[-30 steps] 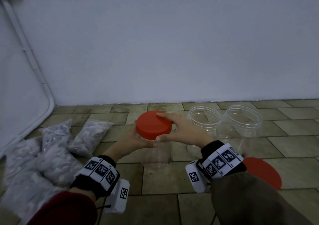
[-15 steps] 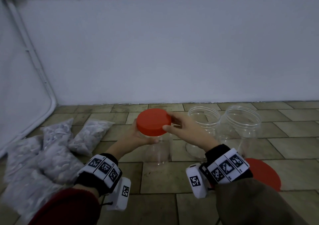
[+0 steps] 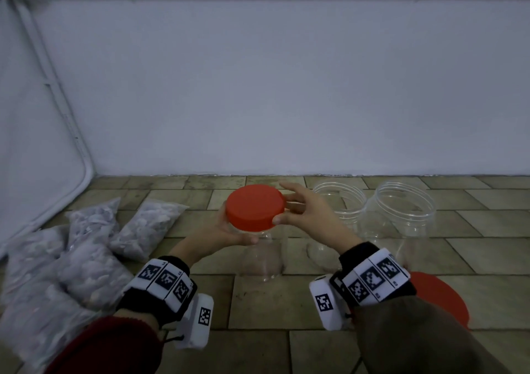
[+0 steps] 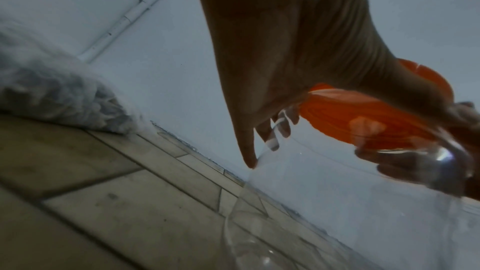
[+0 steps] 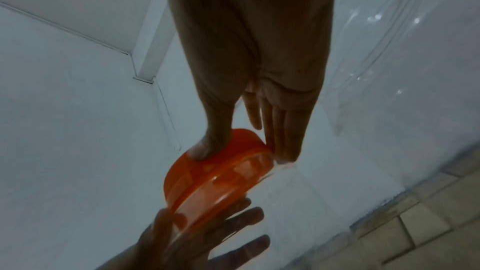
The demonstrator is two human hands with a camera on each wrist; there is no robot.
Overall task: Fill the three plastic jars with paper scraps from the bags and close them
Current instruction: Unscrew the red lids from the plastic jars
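Both hands meet at a clear jar [image 3: 263, 254] raised off the tiled floor [image 3: 286, 305]: the left hand [image 3: 229, 231] curls round its neck, and the right hand [image 3: 308, 216] pinches the rim of its red lid [image 3: 255, 211] between thumb and fingers. Another red lid [image 3: 441, 299] lies by the right wrist. Bags [image 3: 86, 247] of paper scraps are heaped at left. Farther right, two open jars [image 3: 401, 216] stand side by side.

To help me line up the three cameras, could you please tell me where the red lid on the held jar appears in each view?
Head: the red lid sits centre frame, between both hands, on the held jar.
Left wrist: right of centre, under the left hand.
Right wrist: lower centre, pinched by the right hand.
Shared landmark: the tiled floor.
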